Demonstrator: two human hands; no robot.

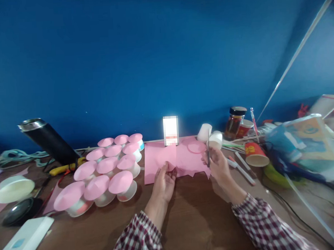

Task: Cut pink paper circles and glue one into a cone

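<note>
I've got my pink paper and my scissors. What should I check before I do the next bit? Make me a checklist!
1. Left hand gripping the small pink paper: ok, it's between the thumb and fingers.
2. Scissors in the right hand, away from the left hand: ok, there's a gap between.
3. Scissor blades shut: cannot tell, they're too blurry.
4. Pink cones sitting on their white cups: ok, all twelve are on top.
5. Red paper cup by the markers standing up: not ok, it's tipped over.
6. Lid on the brown jar: ok, it's on.
</note>
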